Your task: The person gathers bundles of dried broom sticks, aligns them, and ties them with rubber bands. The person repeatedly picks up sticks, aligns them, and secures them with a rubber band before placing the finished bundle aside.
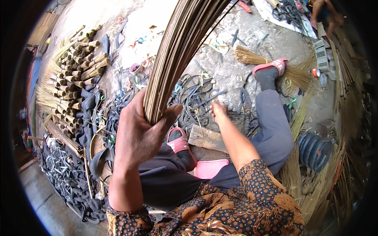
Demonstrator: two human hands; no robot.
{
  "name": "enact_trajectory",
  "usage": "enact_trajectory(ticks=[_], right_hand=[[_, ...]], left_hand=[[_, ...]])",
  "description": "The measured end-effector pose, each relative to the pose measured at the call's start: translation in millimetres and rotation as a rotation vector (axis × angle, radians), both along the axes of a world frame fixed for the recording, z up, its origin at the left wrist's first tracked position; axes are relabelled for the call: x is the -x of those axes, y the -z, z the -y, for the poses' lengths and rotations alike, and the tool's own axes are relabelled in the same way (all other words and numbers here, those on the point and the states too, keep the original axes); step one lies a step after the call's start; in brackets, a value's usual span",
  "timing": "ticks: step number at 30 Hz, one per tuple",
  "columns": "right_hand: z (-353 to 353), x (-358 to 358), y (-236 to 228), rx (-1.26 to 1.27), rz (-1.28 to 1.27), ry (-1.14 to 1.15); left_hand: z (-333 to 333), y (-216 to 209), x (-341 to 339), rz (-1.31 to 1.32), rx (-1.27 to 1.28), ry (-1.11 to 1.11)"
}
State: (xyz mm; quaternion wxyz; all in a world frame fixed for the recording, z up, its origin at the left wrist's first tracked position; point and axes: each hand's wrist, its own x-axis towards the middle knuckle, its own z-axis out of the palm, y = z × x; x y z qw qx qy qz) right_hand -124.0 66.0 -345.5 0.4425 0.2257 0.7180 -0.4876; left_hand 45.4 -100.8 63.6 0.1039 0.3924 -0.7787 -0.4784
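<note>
My left hand (136, 128) is wrapped round the lower end of a thick bundle of thin brown sticks (173, 55). Raised close to the camera, the bundle leans up and to the right and runs out of the top of the view. Lower and farther right, my right hand (218, 110) has its fingers curled together above dark rubber strips (197, 92) strewn on the ground. Whatever it may pinch is too small to make out. A worn wooden board (208, 138) lies between my feet, close below the right hand.
Tied stick bundles (67, 88) are stacked at the left, above a heap of black and grey strips (65, 173). My right foot in a pink sandal (271, 67) rests on a loose stick bundle (250, 56). A ribbed bluish plastic container (315, 152) stands at right. Another person's limbs (325, 15) show at top right.
</note>
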Motion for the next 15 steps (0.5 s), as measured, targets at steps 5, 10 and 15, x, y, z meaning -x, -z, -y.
enact_trajectory(ticks=[5, 10, 15], right_hand=[[30, 9, 32, -0.056, 0.065, 0.180], [37, 9, 45, -0.063, 0.005, 0.306], [18, 12, -2, 0.085, -0.329, -0.034]], left_hand=[[1, -1, -1, 0.020, -0.045, -0.067], [4, -1, 3, 0.087, -0.035, -0.059], [5, 4, 4, 0.125, 0.112, 0.000]])
